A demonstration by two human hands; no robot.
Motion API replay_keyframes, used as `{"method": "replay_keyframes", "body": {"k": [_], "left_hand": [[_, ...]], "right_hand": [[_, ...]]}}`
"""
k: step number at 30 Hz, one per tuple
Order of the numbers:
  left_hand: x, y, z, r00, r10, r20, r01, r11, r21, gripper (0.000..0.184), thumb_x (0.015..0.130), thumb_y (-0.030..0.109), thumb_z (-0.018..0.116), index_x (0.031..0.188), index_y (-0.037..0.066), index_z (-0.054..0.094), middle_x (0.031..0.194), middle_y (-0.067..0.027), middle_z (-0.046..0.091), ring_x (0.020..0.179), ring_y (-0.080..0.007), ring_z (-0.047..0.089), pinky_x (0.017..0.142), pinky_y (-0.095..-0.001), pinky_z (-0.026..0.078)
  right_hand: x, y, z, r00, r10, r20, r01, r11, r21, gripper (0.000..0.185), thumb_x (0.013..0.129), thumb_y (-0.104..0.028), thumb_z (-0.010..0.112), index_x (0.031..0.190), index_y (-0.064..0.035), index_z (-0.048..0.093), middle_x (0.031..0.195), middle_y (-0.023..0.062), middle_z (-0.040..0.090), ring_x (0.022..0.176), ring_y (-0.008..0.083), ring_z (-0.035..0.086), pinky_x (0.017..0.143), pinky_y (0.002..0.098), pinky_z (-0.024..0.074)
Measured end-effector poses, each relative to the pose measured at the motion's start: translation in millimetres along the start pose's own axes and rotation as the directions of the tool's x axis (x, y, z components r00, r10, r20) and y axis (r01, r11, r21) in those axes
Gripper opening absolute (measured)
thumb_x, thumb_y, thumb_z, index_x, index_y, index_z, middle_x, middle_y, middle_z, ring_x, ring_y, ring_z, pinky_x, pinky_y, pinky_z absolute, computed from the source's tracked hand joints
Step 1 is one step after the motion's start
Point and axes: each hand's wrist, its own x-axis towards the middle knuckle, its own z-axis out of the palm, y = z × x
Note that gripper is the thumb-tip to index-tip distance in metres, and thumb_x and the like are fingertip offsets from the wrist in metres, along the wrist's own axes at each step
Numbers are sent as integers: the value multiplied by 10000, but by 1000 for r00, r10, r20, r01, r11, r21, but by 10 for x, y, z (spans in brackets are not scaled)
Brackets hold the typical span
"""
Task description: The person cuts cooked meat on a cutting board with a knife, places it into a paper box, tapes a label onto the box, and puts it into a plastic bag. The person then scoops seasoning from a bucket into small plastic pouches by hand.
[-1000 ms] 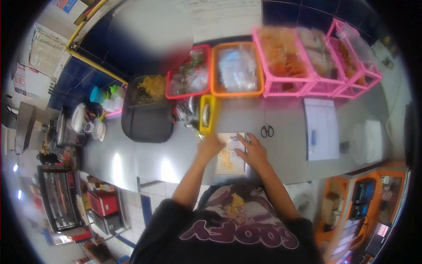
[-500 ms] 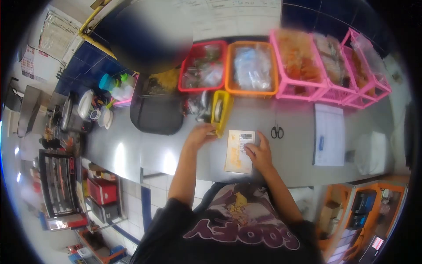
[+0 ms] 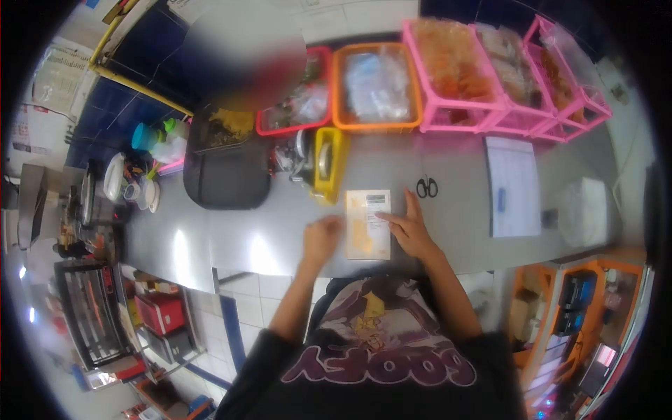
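Observation:
A flat cream-coloured packet (image 3: 357,227) with orange-yellow print and a small dark-and-white label lies on the grey metal table. My right hand (image 3: 414,232) is at its right edge, fingers apart, with the thumb reaching over the label. My left hand (image 3: 322,238), slightly blurred, is just left of the packet with its fingers curled together; anything held in them is too small to make out. Behind the packet stands a yellow tape dispenser (image 3: 336,157) with a roll in it. Black-handled scissors (image 3: 427,187) lie beyond my right hand.
Along the back stand a red basket (image 3: 262,129), an orange basket (image 3: 378,127) and pink racks (image 3: 458,117) of bagged goods. A black tray (image 3: 227,175) sits to the left. Right, a paper sheet (image 3: 514,203) bears a blue pen (image 3: 501,200).
My left hand has left the front end of the tape dispenser and come nearer me, beside the packet. My right hand stays at the packet's right edge. The whole view has shifted slightly.

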Motion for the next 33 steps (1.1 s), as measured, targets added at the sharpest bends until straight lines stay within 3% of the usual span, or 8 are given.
{"method": "replay_keyframes", "body": {"k": [2,6,8,12,14,20,26,33], "left_hand": [[-97,403,218,969,-60,238,144,924,-353,162,895,52,603,1006,-6,705,818,-192,703,687,-242,698,635,-330,543],[-100,653,574,924,-177,338,324,831,-452,195,895,144,656,1027,1,671,776,-172,698,686,-217,694,647,-333,547],[-130,650,620,956,-222,193,209,974,84,243,855,261,687,936,38,630,791,-184,702,698,-355,691,683,-429,544],[-232,470,190,956,-205,209,158,962,223,267,836,287,699,832,46,583,751,-180,690,691,-363,684,687,-439,540],[-125,187,-117,952,-229,201,239,971,-24,294,838,306,752,817,55,600,646,-89,663,591,-175,663,569,-339,509],[935,-626,-908,867,-123,-482,231,958,171,259,870,298,702,867,39,698,774,-168,717,737,-308,717,672,-419,542],[1559,-631,-1138,831,-431,-353,544,761,352,370,778,366,732,933,30,723,1042,-228,705,1040,-384,670,889,-476,530],[1485,-506,-1439,905,-363,-223,426,743,517,420,731,346,720,928,-24,719,1006,-276,692,978,-414,679,843,-468,540]], "right_hand": [[-3,110,59,999,22,23,-22,1000,8,385,917,-133,584,1252,-292,686,1591,281,134,1469,484,120,1198,504,181],[5,136,79,999,42,17,-43,996,77,354,931,-188,590,1263,-272,682,1591,290,130,1473,483,101,1202,511,149],[-12,146,76,999,28,22,-29,997,65,349,935,-252,603,1277,-251,674,1592,297,105,1470,487,103,1199,518,134],[-78,-38,-22,994,-2,110,6,999,-36,498,901,-359,663,1378,-237,583,1570,324,160,1453,500,149,1194,524,127],[-90,-134,-86,987,-9,158,14,999,-33,562,885,-373,676,1411,-231,539,1554,328,201,1444,505,172,1191,533,126],[-156,-109,77,980,28,196,-3,991,-131,692,877,-452,650,1484,-216,415,1532,303,281,1437,513,194,1175,609,100],[-229,-282,346,989,126,80,-108,975,-195,680,915,-440,590,1509,-203,358,1514,306,301,1435,508,202,1170,627,76],[-252,-180,320,993,117,-28,-118,992,-51,496,955,-342,552,1437,-241,494,1344,233,484,1342,417,376,1141,645,143]]}}
